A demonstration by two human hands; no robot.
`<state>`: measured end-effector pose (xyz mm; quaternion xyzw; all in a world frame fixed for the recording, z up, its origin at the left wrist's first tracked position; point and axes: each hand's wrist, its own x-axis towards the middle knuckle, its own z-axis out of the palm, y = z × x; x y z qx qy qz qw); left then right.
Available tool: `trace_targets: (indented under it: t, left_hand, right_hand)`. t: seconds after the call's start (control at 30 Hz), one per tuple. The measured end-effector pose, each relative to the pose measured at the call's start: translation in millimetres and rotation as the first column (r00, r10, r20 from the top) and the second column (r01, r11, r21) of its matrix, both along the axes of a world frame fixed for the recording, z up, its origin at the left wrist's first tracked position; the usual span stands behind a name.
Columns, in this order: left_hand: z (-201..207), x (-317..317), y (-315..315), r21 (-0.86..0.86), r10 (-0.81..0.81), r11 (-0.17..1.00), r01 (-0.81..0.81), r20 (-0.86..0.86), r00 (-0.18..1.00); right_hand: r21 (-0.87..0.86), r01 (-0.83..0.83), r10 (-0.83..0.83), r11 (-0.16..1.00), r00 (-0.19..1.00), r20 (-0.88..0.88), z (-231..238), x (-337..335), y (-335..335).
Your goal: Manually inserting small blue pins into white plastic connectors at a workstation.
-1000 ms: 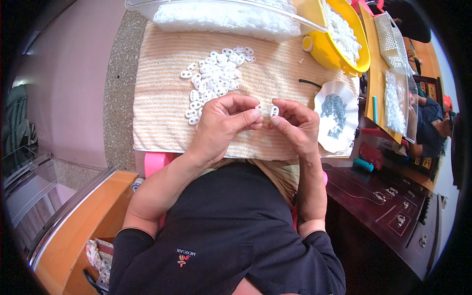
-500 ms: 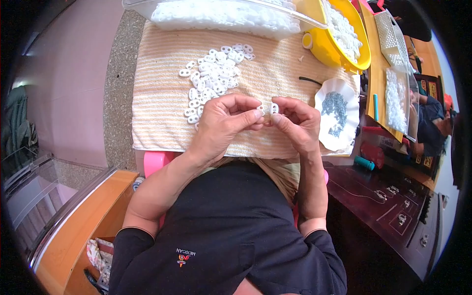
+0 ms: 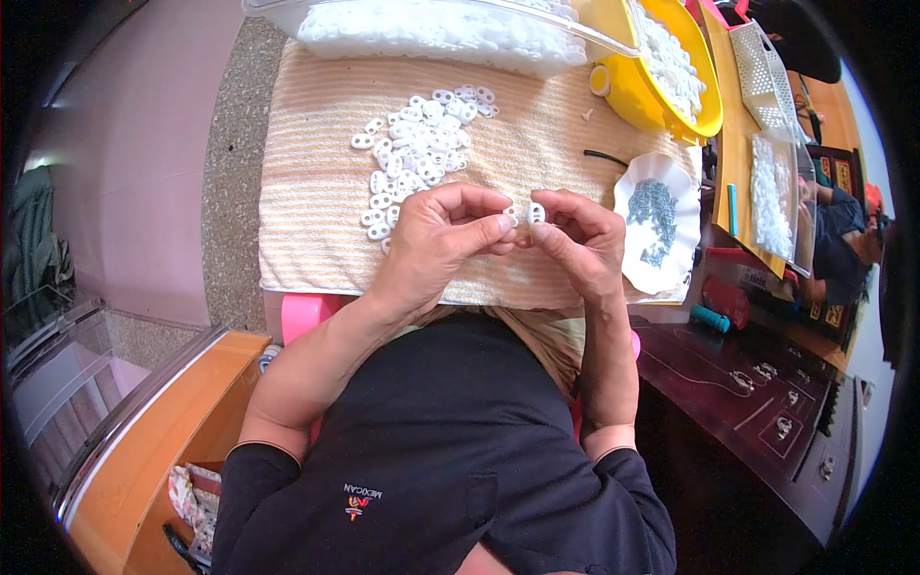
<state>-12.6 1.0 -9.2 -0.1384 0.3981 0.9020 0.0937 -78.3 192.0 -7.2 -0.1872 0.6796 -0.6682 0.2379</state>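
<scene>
Over a striped cream towel [image 3: 316, 172], both my hands meet with their fingertips nearly touching. My left hand [image 3: 436, 235] pinches a small white plastic part [image 3: 511, 213], mostly hidden by the thumb and fingers. Between the thumb and forefinger of my right hand [image 3: 586, 240] is a white oval two-hole plastic piece [image 3: 537, 213], held upright. A loose pile of the same two-hole pieces [image 3: 422, 139] lies just beyond my left hand. Right of my right hand, a white fluted dish [image 3: 632, 259] holds many small dark metal bits, perhaps springs, and a few white bits.
A clear bin [image 3: 431, 43] of white parts stands at the far edge. Beside it is a yellow basin [image 3: 707, 105] with more white parts. A thin black stick [image 3: 604, 155] lies near the dish. Further right are a clear tray [image 3: 771, 206] and a white basket [image 3: 764, 77].
The two-hole piece in my right hand has turned slightly, so its holes show less. Both hands stay in nearly the same place, still pinching.
</scene>
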Motion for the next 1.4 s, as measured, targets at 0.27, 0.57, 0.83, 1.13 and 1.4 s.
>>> trace_targets:
  t: [0.27, 0.57, 0.83, 1.13, 1.4]
  left_hand:
    - [-0.6, 0.6, 0.6, 0.006, 0.002, 1.0, -0.002, 0.005, 1.0]
    - [-2.2, 0.7, 1.7, -0.021, -0.021, 1.0, 0.021, -0.019, 1.0]
    - [-0.2, 0.1, 2.6, -0.033, -0.026, 0.999, 0.026, -0.002, 1.0]
    - [2.5, 1.5, 3.6, -0.009, -0.029, 1.0, 0.029, 0.023, 0.999]
    - [0.3, 2.8, 3.2, 0.043, -0.06, 0.997, 0.059, 0.022, 0.998]
  right_hand:
    - [-0.033, 0.004, -0.004, 0.999, 1.0, 0.016, -1.7, 1.1, -0.6]
    - [-0.028, -0.002, 0.003, 1.0, 0.999, 0.036, -1.3, 4.1, -3.6]
    - [-0.024, 0.0, 0.002, 1.0, 0.997, 0.073, -0.2, 5.3, -3.4]
    - [-0.038, 0.002, 0.002, 0.999, 0.996, 0.085, 0.0, 6.0, -1.2]
    - [-0.037, -0.017, 0.016, 0.999, 0.999, -0.042, 2.2, 6.1, -1.3]
